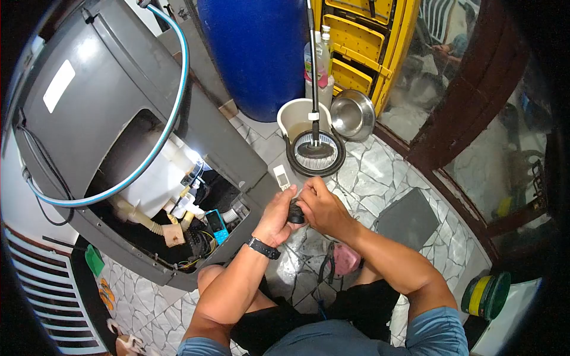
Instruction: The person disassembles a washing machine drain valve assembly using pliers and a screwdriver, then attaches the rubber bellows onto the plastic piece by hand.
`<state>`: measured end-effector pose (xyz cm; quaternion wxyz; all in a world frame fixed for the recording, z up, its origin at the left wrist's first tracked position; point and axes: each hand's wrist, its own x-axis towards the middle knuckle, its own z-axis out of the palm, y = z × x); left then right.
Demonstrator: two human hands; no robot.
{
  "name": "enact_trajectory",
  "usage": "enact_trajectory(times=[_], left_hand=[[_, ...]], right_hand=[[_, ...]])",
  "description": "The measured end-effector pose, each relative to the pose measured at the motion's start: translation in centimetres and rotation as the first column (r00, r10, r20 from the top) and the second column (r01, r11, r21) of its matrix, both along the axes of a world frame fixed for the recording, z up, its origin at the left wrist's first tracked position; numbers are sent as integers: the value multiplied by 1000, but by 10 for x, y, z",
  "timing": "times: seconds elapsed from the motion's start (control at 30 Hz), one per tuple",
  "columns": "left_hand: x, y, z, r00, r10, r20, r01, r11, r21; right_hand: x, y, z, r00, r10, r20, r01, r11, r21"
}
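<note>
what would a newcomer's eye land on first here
Probably the bulky grey machine casing on the left, its opening exposing pale ribbed hoses. Next comes the big cylindrical blue barrel at top centre. In the middle, the left hand holds a small ridged black piece, the right hand close against it.

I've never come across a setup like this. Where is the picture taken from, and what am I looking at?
There's no machine doing the work: these are a person's bare hands, seen from a camera on their head looking forward and down. The left hand, with a black wristwatch, holds a small black ribbed piece. The right hand has its fingers bent at that piece; whether they grip it is hard to tell. Beside them is a large grey casing with its inner parts exposed. On the patterned tile floor lies a flat dark grey panel.
</note>
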<state>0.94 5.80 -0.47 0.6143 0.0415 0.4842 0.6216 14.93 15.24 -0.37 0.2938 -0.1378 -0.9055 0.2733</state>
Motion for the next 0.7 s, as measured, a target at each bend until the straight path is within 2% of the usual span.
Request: enact_trajectory(times=[0.13,0.17,0.2,0.23,0.3,0.33,0.37,0.43,0.47,0.5,0.57,0.6,0.63,0.7], left_hand=[[-5,4,-3,999,39,-27,-37,997,67],[-5,6,-4,995,94,-21,-91,991,100],[-7,7,-5,989,148,-14,-145,981,131],[-11,8,-10,988,154,-21,-149,979,138],[-20,9,-28,987,125,-105,-109,983,148],[-17,11,-30,982,160,-102,-148,982,114],[-11,11,-33,983,152,-103,-140,983,115],[4,12,-11,967,244,-67,-225,950,217],[4,9,-10,945,257,-205,-231,962,144],[-1,7,-5,944,233,-235,-197,966,167],[-11,0,7,968,231,-101,-214,964,160],[-10,2,10,962,257,-98,-240,959,152],[-8,2,6,961,259,-97,-243,959,148],[-3,5,0,913,281,-295,-229,953,198]], right_hand=[[3,-10,-13,987,-94,-127,86,994,-63],[4,-15,-15,981,-147,-129,100,943,-318],[5,-21,-17,973,-197,-117,101,828,-552],[5,-30,-17,973,-192,-126,93,831,-548],[4,-53,-14,944,-271,-189,212,936,-281],[0,-54,-20,947,-277,-163,234,942,-241],[-7,-55,-27,944,-285,-165,242,940,-241],[-22,-51,-40,901,-430,-55,368,825,-430],[-25,-50,-49,897,-438,-63,369,820,-438],[-23,-51,-51,895,-442,-68,371,819,-438],[-18,-50,-54,934,-338,-117,256,860,-441],[-19,-48,-50,918,-345,-195,272,906,-324],[-18,-44,-47,919,-344,-192,270,905,-328],[-16,-34,-41,905,-268,-330,230,962,-151]])
